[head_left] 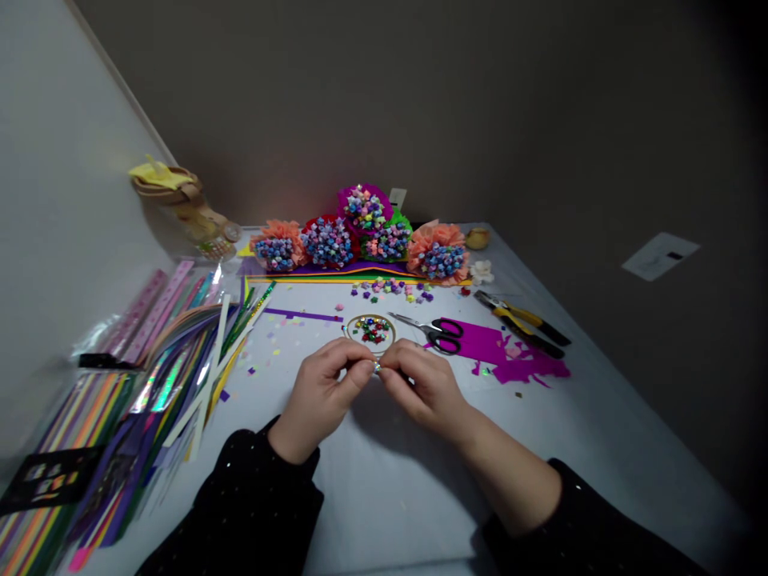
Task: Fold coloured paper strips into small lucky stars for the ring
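Observation:
My left hand (330, 380) and my right hand (423, 386) meet at the middle of the table, fingertips pinched together on a tiny shiny silvery paper star (377, 367). Its exact shape is mostly covered by the fingers. Just beyond them lies a round ring-like dish (393, 340) with several small shiny stars in red, green, gold and blue. Right of the dish, scissors with black handles (447, 334) rest partly on a magenta paper sheet (480, 342). Several loose purple and blue paper stars (393, 286) are scattered farther back.
Several crepe-paper flowers filled with stars (327, 242) stand along the wall. Yellow-and-black pliers (522, 320) lie at the right. Bundles of coloured paper strips (84, 416) cover the left side. Near the left wall stands a tan container (192, 204) with yellow on top.

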A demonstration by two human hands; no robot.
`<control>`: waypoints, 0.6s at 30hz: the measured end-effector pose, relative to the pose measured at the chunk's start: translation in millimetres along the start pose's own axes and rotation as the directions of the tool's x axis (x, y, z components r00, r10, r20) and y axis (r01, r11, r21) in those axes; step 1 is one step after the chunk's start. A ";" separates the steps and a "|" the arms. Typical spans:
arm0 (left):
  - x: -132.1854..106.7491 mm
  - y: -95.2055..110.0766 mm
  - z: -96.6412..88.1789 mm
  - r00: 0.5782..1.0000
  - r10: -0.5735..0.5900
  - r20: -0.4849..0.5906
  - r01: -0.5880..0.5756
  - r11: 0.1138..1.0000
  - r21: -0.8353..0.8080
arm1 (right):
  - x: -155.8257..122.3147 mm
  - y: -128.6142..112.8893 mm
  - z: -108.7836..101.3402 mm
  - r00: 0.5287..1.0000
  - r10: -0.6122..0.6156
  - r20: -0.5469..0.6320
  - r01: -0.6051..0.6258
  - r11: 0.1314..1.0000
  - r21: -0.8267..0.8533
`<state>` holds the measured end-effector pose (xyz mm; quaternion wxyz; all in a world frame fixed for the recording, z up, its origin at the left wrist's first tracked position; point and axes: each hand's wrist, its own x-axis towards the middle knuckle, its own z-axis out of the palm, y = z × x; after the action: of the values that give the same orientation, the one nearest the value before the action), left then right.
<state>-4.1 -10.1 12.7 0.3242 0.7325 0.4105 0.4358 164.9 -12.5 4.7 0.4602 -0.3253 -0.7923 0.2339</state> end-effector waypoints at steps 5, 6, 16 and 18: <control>-1.3 -1.3 1.3 0.999 0.029 -0.015 -0.029 0.999 0.016 | 0.8 0.0 0.8 1.000 -0.010 -0.015 0.010 1.000 -0.007; -1.8 -1.4 2.4 0.999 0.028 -0.023 -0.028 0.999 0.021 | 1.0 -0.2 1.3 1.000 -0.005 -0.019 0.005 1.000 -0.018; -3.5 -3.0 10.3 0.988 0.021 -0.150 -0.012 0.998 0.064 | 1.2 -0.3 6.7 0.992 0.076 -0.097 -0.088 0.989 -0.120; -3.7 -3.5 9.5 0.983 0.008 -0.185 0.001 0.999 0.046 | 0.2 -0.4 5.8 0.990 0.084 -0.114 -0.097 0.989 -0.112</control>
<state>2.4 -12.9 4.6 0.2669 0.6966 0.4475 0.4932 159.6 -13.0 2.3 0.4718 -0.3997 -0.7627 0.1894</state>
